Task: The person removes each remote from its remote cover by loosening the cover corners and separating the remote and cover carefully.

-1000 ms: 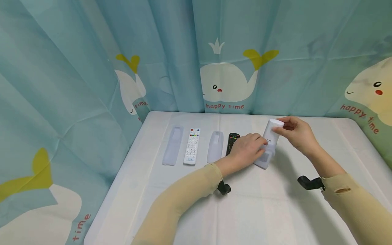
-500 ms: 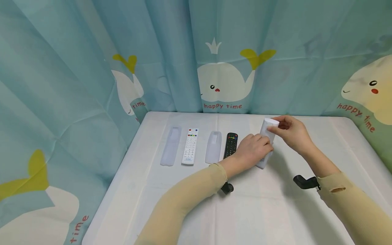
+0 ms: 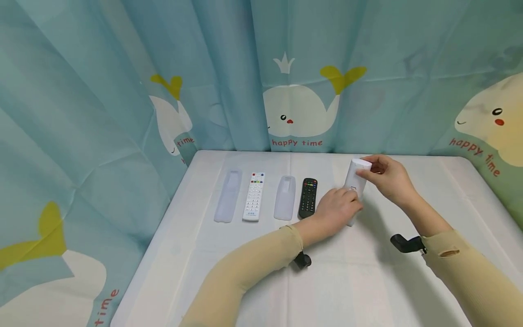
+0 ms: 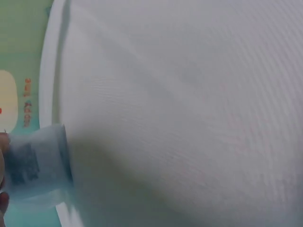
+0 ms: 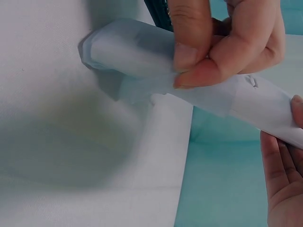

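Tilted over the right part of the table is a white remote control (image 3: 355, 180), its lower part inside a translucent cover (image 5: 118, 52). My right hand (image 3: 390, 179) holds its upper end between thumb and fingers. Lower down, my left hand (image 3: 337, 209) pinches the cover, thumb against index finger in the right wrist view. A loose flap (image 5: 147, 88) of the cover hangs below those fingertips. The cover's upper edge lies across the remote, just short of a small printed mark. In the left wrist view, the covered end (image 4: 35, 163) shows at the left edge.
To the left lie, side by side, a translucent cover (image 3: 228, 196), a white remote control (image 3: 254, 196), a smaller translucent cover (image 3: 284, 198) and a black remote control (image 3: 308, 197). A blue-green curtain (image 3: 229, 104) hangs behind the white table (image 3: 318, 290).
My left hand has shifted from the cover's left side round onto its front, then slid slightly down. The right hand keeps hold of the upper end.
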Motion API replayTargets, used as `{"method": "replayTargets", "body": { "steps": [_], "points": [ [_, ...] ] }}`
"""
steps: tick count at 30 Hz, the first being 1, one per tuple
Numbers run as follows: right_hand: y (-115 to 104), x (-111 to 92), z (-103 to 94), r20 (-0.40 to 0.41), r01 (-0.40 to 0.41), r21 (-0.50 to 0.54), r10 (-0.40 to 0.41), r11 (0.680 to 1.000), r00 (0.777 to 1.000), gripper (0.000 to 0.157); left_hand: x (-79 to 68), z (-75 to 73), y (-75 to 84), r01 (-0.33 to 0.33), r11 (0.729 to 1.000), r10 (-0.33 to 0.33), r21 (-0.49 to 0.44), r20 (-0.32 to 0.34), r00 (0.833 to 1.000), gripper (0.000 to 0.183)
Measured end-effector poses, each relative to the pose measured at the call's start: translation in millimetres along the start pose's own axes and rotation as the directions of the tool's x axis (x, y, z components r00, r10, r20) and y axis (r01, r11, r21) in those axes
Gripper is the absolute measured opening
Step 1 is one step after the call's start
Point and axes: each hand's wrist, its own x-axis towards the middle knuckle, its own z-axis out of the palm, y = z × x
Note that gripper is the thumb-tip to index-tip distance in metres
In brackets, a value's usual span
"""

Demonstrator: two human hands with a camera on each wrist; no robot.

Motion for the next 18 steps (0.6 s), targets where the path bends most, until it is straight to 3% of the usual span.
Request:
{"method": "replayTargets", "body": {
  "steps": [6,12,15,18],
  "points": [
    [0.0,-1.2,-0.6,0.017,-0.004,0.006,0.004,1.000,1.000,0.048,-4.8,-4.4,-8.9,0.106,0.981,-0.100,-0.162,0.048,0.994,0.020],
    [1.6,-1.9,-0.6,0.025,-0.009,0.018,0.008,1.000,1.000,0.050,-11.3,-5.6,-29.4,0.257,0.943,-0.228,-0.210,0.152,0.962,0.027],
    [2.9,-1.6,-0.5,0.031,-0.011,0.021,0.010,1.000,0.999,0.050,-14.2,-5.7,-39.1,0.266,0.949,-0.241,-0.171,0.154,0.958,0.028],
    [3.3,-0.8,-0.1,0.039,-0.010,0.028,0.009,1.000,0.999,0.051,-16.0,-5.7,-44.5,0.233,0.963,-0.215,-0.135,0.137,0.967,0.024]
  ]
}}
